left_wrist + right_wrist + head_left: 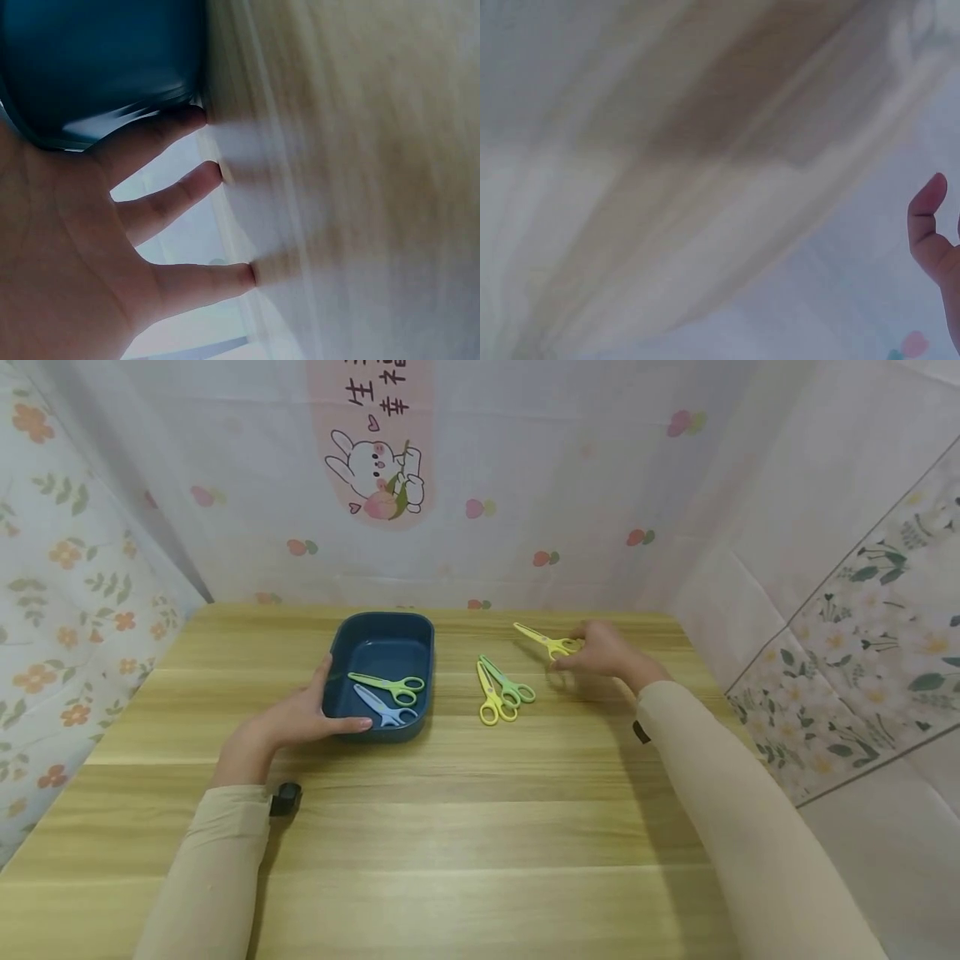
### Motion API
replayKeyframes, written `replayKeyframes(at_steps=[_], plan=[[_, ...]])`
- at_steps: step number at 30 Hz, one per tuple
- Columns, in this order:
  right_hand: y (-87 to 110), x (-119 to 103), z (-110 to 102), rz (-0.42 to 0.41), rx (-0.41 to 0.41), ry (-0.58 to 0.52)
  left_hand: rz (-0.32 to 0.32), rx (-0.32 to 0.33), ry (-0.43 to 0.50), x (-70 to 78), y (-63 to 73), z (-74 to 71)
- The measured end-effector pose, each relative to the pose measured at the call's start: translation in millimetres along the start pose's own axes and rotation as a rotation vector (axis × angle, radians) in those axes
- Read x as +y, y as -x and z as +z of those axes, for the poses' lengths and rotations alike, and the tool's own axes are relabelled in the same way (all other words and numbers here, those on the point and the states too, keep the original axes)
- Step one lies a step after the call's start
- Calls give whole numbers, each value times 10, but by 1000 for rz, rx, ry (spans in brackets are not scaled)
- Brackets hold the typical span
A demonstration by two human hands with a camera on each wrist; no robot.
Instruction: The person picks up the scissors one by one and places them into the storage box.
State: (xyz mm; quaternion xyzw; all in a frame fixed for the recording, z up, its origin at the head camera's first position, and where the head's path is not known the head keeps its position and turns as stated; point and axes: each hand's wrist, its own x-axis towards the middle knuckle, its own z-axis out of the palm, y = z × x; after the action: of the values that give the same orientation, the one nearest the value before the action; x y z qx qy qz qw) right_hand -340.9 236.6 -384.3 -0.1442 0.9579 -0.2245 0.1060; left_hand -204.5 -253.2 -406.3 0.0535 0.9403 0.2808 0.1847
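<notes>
At the left of the head view stands a dark blue box [382, 631]. Green scissors [386, 683] and blue scissors [381, 703] lie inside it. My left hand [296, 714] touches the box's left side with fingers spread and straight, the thumb along its near rim; the left wrist view shows those fingers [172, 191] beside the wall. My right hand [603, 652] pinches yellow scissors [542, 637] by the handles, blades toward the left. Between box and right hand, another yellow pair of scissors [489, 697] and a light green pair [508, 681] overlap on the table.
The wooden table [465, 835] ends at a white printed curtain [510, 460] behind. Floral cloth [67, 568] hangs on the left, and a flowered panel [862, 635] stands along the right side.
</notes>
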Motion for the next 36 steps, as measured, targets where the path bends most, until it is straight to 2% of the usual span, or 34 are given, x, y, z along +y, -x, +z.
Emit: replayKeyframes(at_steps=[7, 12, 24, 29, 36], plan=[[-51, -279, -120, -30, 27, 31, 1, -3, 32, -16, -6, 5], [-103, -531, -162, -67, 64, 40, 0, -4, 10, -30, -20, -8], [-185, -1328, -205, -178, 76, 90, 4, -1, 2, -44, -34, -3], [-222, -1642, -146, -193, 38, 119, 1, -1, 17, -43, -53, 10], [-258, -2039, 73, -241, -12, 194, 0, 3, 22, -41, -29, 2]])
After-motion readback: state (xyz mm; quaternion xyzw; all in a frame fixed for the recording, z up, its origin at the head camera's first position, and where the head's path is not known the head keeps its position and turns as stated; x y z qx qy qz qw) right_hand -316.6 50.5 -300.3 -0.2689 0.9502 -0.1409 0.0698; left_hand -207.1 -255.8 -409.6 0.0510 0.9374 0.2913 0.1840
